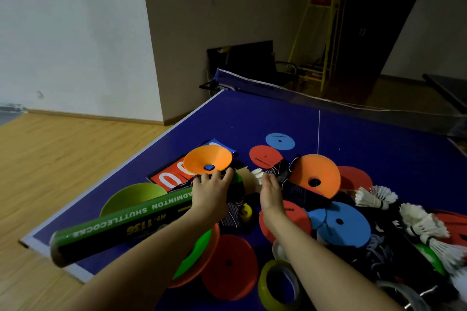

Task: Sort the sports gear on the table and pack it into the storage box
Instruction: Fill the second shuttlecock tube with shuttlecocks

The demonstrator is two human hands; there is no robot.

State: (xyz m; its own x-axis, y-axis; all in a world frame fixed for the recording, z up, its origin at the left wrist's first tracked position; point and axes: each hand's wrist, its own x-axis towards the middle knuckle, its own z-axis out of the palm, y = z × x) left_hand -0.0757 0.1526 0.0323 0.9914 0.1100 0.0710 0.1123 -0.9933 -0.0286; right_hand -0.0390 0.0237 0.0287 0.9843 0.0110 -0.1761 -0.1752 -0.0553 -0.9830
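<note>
Two bare hands meet over the middle of a blue table-tennis desk [252, 118] heaped with gear. The left hand [211, 193] lies over the far end of a long green-and-black cardboard shuttlecock tube [121, 227], fingers curled down around it; the tube slants toward the near left corner, its capped end jutting past the desk edge. The right hand [270, 190] reaches to the tube's open brown mouth, its fingers against a white feather shuttlecock [257, 174] sitting there, though I cannot tell whether they pinch it or only touch it. Just beyond the left hand an orange plastic disc cone [207, 158] rests upturned on a red flip scoreboard with white digits [168, 179]. A lime-green disc cone [131, 198] lies behind the tube on the left. To the right sit a larger orange disc cone [316, 174], tilted, and a blue disc cone [341, 222] near the right forearm, with a flat red disc [265, 155] and a flat light-blue disc [280, 141] farther back. More white shuttlecocks [374, 197] lie in clusters along the right side on dark netting. Close to me, a red disc cone [228, 266] and a yellow-green roll of tape [278, 285] sit between the forearms. The net [303, 93] crosses the far end of the desk. No storage box shows from where I stand.
</note>
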